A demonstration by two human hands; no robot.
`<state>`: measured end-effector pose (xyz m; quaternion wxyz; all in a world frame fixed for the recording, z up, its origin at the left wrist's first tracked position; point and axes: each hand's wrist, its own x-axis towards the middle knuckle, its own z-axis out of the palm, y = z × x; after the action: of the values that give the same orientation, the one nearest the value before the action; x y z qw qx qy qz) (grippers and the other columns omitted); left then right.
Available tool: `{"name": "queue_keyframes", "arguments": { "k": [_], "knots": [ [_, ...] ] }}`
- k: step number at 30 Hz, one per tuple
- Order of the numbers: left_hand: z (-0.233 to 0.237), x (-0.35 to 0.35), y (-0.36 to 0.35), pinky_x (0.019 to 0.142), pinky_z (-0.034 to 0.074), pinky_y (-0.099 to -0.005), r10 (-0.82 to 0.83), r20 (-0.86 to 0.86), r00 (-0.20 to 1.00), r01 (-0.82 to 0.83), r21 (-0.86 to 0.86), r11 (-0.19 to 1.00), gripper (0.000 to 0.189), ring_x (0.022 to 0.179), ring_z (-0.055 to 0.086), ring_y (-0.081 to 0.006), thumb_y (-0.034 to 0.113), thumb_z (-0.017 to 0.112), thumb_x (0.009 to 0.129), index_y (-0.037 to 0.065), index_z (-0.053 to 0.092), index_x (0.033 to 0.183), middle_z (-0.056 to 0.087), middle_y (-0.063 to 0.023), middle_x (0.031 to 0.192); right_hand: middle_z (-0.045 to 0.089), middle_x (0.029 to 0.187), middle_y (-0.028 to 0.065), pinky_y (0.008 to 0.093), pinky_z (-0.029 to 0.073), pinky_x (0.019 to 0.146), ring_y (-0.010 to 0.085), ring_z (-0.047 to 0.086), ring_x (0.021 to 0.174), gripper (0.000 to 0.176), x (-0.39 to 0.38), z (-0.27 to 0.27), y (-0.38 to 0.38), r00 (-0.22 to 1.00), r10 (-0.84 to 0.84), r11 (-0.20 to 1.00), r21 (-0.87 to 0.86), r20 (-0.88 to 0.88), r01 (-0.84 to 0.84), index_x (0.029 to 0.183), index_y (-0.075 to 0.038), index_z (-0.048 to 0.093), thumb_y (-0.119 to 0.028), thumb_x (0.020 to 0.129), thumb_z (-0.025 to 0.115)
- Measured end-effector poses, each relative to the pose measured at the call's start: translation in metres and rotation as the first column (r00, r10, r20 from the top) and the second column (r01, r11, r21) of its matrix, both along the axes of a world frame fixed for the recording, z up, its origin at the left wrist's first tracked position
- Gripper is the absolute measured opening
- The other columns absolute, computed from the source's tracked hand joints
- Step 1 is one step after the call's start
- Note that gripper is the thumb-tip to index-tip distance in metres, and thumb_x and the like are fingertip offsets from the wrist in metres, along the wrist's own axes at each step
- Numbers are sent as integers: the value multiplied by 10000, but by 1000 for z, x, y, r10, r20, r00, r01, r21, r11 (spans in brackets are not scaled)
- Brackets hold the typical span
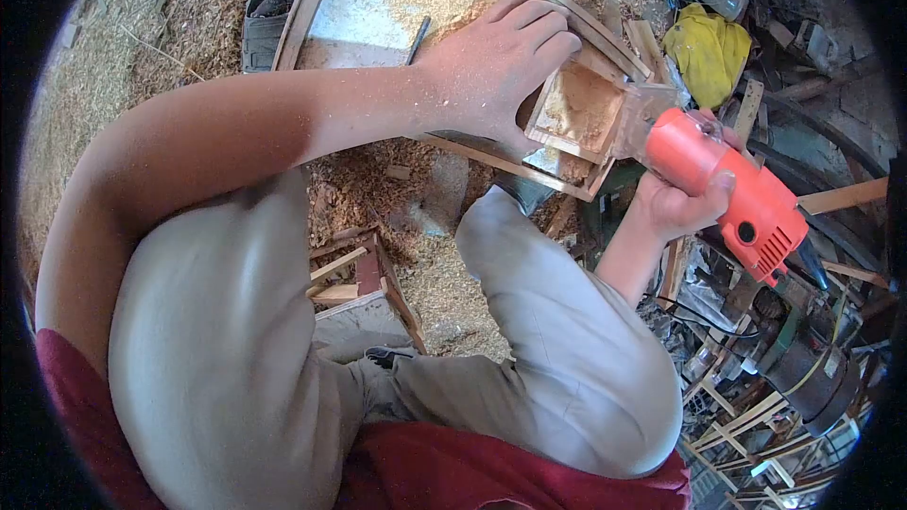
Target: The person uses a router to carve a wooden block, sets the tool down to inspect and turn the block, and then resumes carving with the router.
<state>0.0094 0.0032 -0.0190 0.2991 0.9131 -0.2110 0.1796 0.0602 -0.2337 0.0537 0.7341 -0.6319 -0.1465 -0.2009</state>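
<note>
A small wooden box with sawdust inside rests on the right end of a larger wood-framed tray. My left hand reaches over the tray, its thumb and fingers gripping the box from the left. In my right hand is an orange-red trim router, lying on its side with the fingers wrapped round its body. The router's clear base is up against the right side of the box. Its bit is hidden from view. Beside my left wrist, a thin dark stick lies on the tray's white panel.
Wood shavings cover the ground. A wooden crate stands between my legs, and a dark shoe is by the tray's left edge. To the right are a yellow cloth, a dark cylindrical machine, cables and scrap wood strips.
</note>
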Motion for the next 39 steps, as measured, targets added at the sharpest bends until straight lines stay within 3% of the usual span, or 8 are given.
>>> {"name": "queue_keyframes", "arguments": {
  "k": [4, 10, 16, 22, 29, 34, 39],
  "knots": [
    [0, 1, 0, 1264, 255, -518, 4, -5, 1000, -4, -4, 1000, 1063, 1380, 447, -381, 454, 915, 506, -29, 489, 1351, 538, -191, 1308, 636, 1121, 138, 530, 550, 957, 360, 661, 1067, 634, 2, -1, -8, 995, -55, 991, 114, -87, 65, 1216, -32, 545, -444, 777, 743],
    [2, 0, 0, 1263, 256, -516, -6, -21, 1000, 6, -2, 1000, 1076, 1381, 448, -380, 451, 917, 505, -40, 487, 1360, 541, -194, 1304, 624, 1086, 111, 519, 550, 923, 356, 659, 1014, 557, 0, -11, -6, 987, 64, 985, 170, -149, -38, 1210, -75, 535, -371, 789, 749],
    [2, 0, 0, 1259, 264, -518, 4, -11, 1000, -4, 14, 1000, 1067, 1385, 442, -391, 462, 914, 513, -56, 492, 1346, 537, -205, 1304, 609, 1150, 146, 560, 557, 926, 388, 659, 1017, 603, -4, -21, 3, 973, 227, 974, 5, -34, -227, 1299, -117, 464, -250, 790, 758],
    [1, -1, 0, 1259, 266, -521, 9, -3, 1000, -9, 8, 1000, 1063, 1386, 436, -410, 483, 907, 521, -76, 498, 1328, 532, -224, 1317, 606, 1171, 171, 574, 559, 941, 409, 651, 1039, 642, -8, -23, 8, 954, 299, 954, -29, -5, -299, 1332, -136, 444, -160, 779, 768],
    [0, -2, 0, 1273, 238, -507, 28, -9, 1000, -27, 76, 997, 1062, 1397, 437, -391, 520, 899, 559, -87, 513, 1339, 528, -236, 1370, 608, 1171, 187, 595, 548, 967, 399, 629, 1078, 664, -6, -27, 5, 948, 314, 947, -88, 47, -309, 1349, -130, 416, -161, 789, 772],
    [-1, -1, -1, 1270, 248, -521, 11, 2, 1000, -12, 21, 1000, 1086, 1388, 439, -408, 497, 896, 515, -91, 494, 1334, 533, -245, 1324, 613, 1164, 196, 586, 556, 959, 394, 630, 1070, 662, -6, -27, 8, 945, 319, 945, -95, 77, -312, 1346, -118, 410, -160, 791, 768],
    [-4, 0, -1, 1271, 247, -519, 22, 21, 1000, -23, 28, 999, 1085, 1387, 439, -407, 496, 897, 512, -81, 493, 1338, 533, -242, 1321, 612, 1191, 180, 618, 520, 998, 432, 640, 1090, 604, -9, -23, 8, 949, 313, 939, -166, 47, -301, 1336, -140, 477, -206, 795, 738]
  ]
}}
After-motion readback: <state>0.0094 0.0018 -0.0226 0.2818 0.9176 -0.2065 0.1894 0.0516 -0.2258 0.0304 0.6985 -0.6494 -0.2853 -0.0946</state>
